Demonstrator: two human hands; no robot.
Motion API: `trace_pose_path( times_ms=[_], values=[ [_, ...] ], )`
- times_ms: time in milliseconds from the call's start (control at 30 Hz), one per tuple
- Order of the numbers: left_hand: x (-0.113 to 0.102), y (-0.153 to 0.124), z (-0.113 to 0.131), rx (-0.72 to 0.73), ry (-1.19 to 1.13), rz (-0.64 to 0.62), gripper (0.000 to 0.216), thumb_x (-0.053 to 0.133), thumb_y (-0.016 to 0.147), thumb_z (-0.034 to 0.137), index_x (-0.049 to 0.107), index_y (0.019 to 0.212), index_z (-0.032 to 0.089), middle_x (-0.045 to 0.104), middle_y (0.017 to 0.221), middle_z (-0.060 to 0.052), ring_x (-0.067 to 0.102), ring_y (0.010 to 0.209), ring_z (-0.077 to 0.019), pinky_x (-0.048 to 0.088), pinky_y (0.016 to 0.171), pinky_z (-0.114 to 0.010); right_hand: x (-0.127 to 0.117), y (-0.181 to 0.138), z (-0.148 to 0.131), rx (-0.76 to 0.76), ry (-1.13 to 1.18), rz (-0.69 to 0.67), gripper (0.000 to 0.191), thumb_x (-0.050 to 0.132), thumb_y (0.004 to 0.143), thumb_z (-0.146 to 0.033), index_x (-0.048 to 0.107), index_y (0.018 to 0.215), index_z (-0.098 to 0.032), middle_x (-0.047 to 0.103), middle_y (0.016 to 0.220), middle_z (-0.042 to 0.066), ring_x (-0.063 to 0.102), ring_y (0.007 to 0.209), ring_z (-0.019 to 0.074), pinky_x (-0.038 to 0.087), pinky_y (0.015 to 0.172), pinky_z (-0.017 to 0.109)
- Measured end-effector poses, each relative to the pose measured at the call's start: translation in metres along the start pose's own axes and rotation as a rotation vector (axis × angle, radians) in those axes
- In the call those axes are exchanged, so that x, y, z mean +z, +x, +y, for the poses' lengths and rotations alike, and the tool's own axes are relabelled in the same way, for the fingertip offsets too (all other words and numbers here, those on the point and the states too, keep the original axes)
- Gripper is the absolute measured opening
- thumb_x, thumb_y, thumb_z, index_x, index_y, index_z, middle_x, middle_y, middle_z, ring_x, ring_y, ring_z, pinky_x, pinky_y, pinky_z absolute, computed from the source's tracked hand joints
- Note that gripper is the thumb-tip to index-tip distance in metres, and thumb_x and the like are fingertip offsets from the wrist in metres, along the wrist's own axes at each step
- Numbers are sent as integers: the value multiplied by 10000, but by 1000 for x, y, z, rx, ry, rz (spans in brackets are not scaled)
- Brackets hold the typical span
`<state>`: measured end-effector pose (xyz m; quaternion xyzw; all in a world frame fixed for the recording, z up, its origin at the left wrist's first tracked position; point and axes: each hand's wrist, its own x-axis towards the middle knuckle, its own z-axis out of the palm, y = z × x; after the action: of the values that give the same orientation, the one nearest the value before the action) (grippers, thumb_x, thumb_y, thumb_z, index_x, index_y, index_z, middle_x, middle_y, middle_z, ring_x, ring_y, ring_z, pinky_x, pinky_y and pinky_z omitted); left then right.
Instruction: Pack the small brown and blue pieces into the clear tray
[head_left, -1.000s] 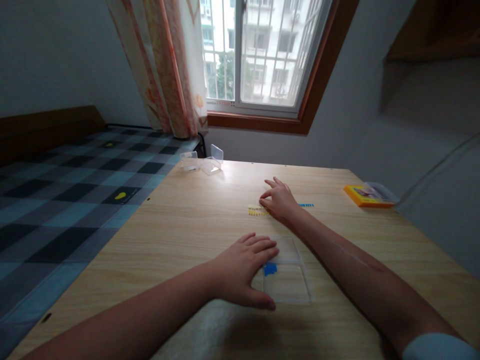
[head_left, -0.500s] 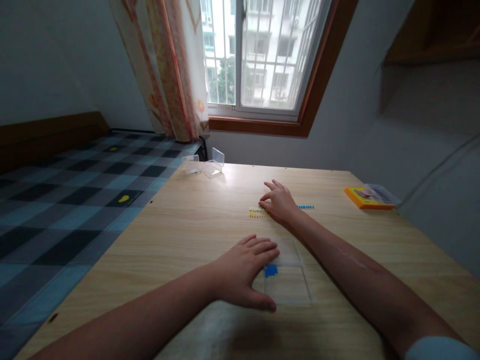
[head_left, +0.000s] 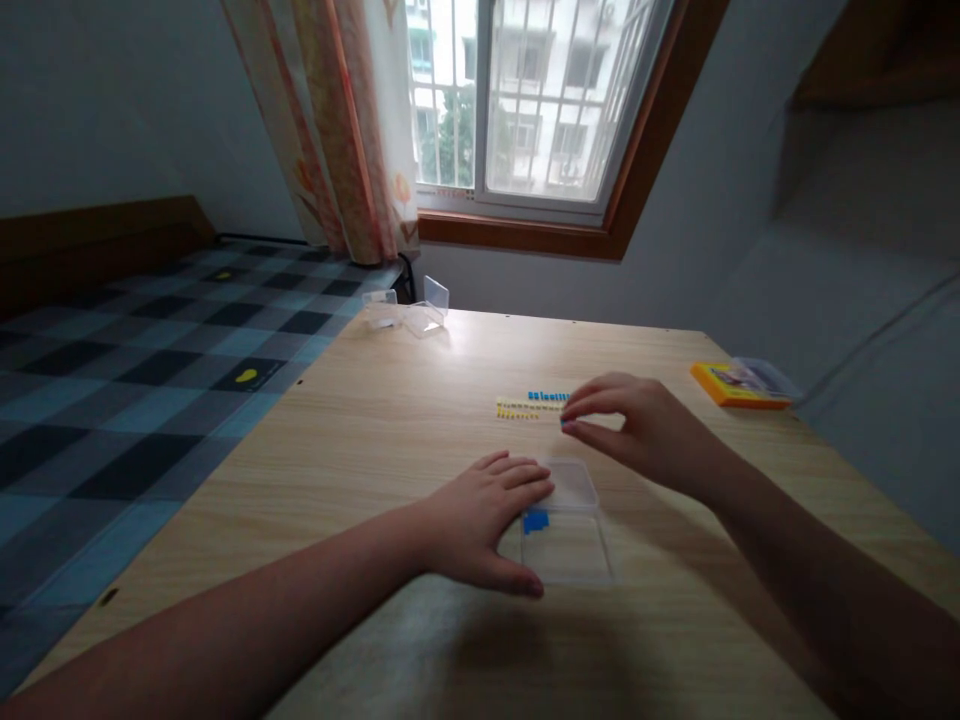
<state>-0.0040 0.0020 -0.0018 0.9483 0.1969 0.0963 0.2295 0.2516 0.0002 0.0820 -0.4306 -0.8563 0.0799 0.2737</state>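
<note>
My left hand point(head_left: 487, 525) lies with fingers spread over the left side of an opened clear plastic box point(head_left: 574, 555). Inside the box's near half, by the hinge, sits a patch of small blue pieces point(head_left: 535, 521). My right hand point(head_left: 637, 425) is raised above the table, thumb and forefinger pinched on a tiny blue piece point(head_left: 564, 421). Beyond it runs a row of small blue pieces point(head_left: 547, 396), its right end hidden by the fingers. Just nearer are rows of small yellow pieces point(head_left: 517, 410).
Two clear plastic boxes point(head_left: 425, 318) stand with lids up at the table's far left corner. An orange-yellow box point(head_left: 739, 385) with a clear lid lies at the right edge. A checked bed point(head_left: 150, 400) adjoins the wooden table point(head_left: 360, 420) on the left.
My right hand has come back toward me and to the right from the rows, now pinching a tiny blue piece. The left hand stays on the clear box. The view tilts slightly.
</note>
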Motion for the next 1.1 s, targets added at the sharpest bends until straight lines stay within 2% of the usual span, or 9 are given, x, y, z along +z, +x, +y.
trace_pose_path(
  times_ms=[67, 133, 267, 467, 633, 767, 1000, 1100],
  values=[
    [0, 0, 0, 0, 7, 2, 996, 705, 772, 767, 479, 1542, 178, 488, 1587, -179, 442, 1474, -397, 207, 1272, -565, -1, -29, -16, -23, 15, -90, 128, 682, 960, -277, 808, 947, -267, 787, 990, 38, 707, 932, 204, 543, 852, 351],
    [0, 0, 0, 1, 9, 1, 989, 705, 775, 761, 478, 1541, 179, 500, 1578, -178, 442, 1474, -397, 217, 1269, -564, 9, -53, -25, -19, 31, -186, 126, 678, 966, -271, 804, 973, -268, 772, 986, 47, 688, 925, 201, 534, 823, 339],
    [0, 0, 0, 3, 10, -7, 978, 710, 774, 756, 481, 1537, 189, 495, 1582, -178, 437, 1476, -405, 226, 1263, -575, 37, -74, -27, 34, -29, -274, 163, 653, 965, -241, 792, 881, -244, 720, 889, 44, 658, 828, 188, 487, 739, 316],
    [-3, 1, 2, -13, 15, -29, 990, 699, 773, 770, 476, 1543, 188, 467, 1602, -180, 430, 1483, -403, 219, 1265, -582, 52, -77, -25, 49, -150, -304, 199, 639, 954, -225, 748, 787, -210, 678, 823, 38, 610, 759, 180, 413, 678, 310],
    [-5, 2, 4, -16, 11, -33, 992, 686, 780, 776, 481, 1539, 170, 471, 1596, -190, 425, 1487, -400, 217, 1266, -581, 48, -80, -23, 16, -109, -248, 216, 594, 992, -246, 766, 864, -226, 673, 830, 34, 600, 771, 181, 392, 681, 314],
    [-5, 2, 3, -23, 21, -46, 1009, 687, 780, 775, 470, 1546, 156, 462, 1601, -195, 407, 1498, -398, 213, 1267, -583, 47, -81, -21, -20, -92, -289, 260, 572, 993, -225, 736, 792, -227, 645, 795, 18, 578, 733, 165, 376, 668, 316],
    [-3, 2, 2, -9, 32, -42, 1000, 676, 787, 777, 464, 1547, 164, 463, 1601, -194, 413, 1495, -396, 212, 1270, -581, 54, -79, -19, 15, -87, -284, 236, 573, 1011, -245, 777, 893, -234, 664, 810, 21, 597, 751, 171, 384, 685, 309],
    [-2, 2, 2, -8, 33, -32, 996, 677, 782, 783, 473, 1538, 167, 474, 1593, -195, 417, 1491, -397, 226, 1264, -583, 56, -80, -19, 23, -73, -255, 266, 565, 1019, -244, 767, 849, -216, 662, 795, 24, 595, 741, 162, 379, 685, 297]
  ],
)
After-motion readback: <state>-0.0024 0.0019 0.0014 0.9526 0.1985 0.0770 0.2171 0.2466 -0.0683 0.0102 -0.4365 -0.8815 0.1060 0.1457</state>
